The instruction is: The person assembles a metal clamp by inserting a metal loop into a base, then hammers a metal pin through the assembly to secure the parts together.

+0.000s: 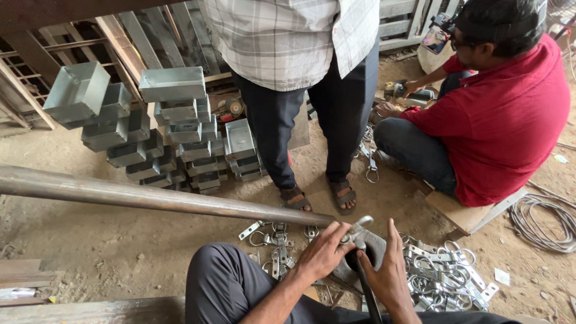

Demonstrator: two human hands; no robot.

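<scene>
The long steel pipe (150, 197) ran off the frame at nine o'clock, and its near end was hidden behind the left hand (324, 252). The small metal piece (359, 231) between the left hand and the right hand (390, 273) was mostly covered by fingers. The standing person (294, 72) was cut off at twelve o'clock. The wire coil (543, 222) left the frame at three o'clock.
</scene>
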